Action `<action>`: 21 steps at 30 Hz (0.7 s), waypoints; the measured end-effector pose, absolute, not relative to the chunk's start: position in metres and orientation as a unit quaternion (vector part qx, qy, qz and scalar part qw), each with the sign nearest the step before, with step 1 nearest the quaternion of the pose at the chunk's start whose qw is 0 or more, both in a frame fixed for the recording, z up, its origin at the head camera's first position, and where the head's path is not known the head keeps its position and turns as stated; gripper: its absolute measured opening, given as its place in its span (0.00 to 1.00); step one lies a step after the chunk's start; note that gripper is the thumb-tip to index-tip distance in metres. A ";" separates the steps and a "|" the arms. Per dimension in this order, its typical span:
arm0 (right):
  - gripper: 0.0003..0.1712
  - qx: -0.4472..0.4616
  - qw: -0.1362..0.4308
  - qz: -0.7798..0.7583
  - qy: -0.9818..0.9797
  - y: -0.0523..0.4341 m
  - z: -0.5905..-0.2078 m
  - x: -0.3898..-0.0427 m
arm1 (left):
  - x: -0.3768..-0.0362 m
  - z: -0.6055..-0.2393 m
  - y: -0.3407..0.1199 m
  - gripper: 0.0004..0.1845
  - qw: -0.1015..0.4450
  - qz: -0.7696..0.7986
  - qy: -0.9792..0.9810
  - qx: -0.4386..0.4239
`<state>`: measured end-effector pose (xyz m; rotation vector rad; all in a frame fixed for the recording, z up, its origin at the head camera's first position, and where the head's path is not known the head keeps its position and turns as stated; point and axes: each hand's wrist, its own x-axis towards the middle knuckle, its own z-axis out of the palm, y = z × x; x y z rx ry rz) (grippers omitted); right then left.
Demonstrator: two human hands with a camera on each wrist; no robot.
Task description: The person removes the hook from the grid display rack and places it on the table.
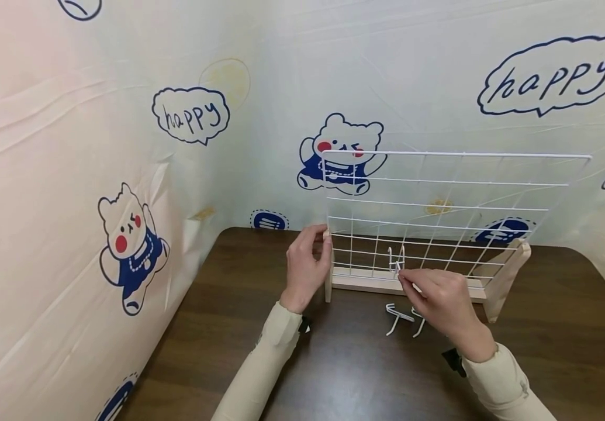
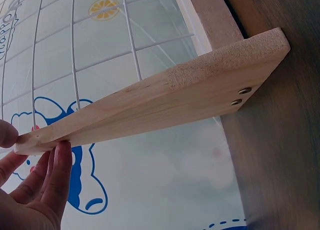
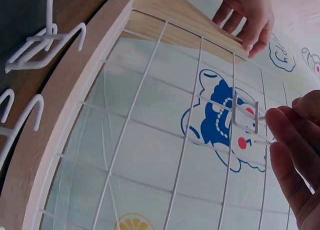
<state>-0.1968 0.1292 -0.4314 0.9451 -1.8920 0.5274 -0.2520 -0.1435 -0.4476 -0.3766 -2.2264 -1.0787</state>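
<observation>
A white wire grid rack [image 1: 439, 210] stands on the table between wooden side panels. My left hand [image 1: 306, 266] holds the top of the left side panel [image 2: 150, 100], thumb on one face and fingers on the other. My right hand [image 1: 441, 295] pinches a white wire hook [image 3: 245, 122] by its stem between thumb and fingers. The hook's two-pronged end overlaps the lower grid wires in the head view and sits close to them in the right wrist view. Two more white hooks, one at the left [image 1: 398, 316] and one partly behind my right hand [image 1: 419, 323], lie on the table.
The dark brown table [image 1: 355, 374] runs back to a pale curtain [image 1: 260, 52] printed with bears and "happy" bubbles. A wooden base bar [image 1: 362, 282] joins the panels at the bottom. The right panel [image 1: 510, 280] stands beyond my right hand.
</observation>
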 end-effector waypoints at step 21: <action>0.20 0.408 0.454 0.225 -0.759 0.119 -0.438 -0.195 | -0.251 -0.448 -0.144 0.13 0.308 -0.413 -0.845 -0.143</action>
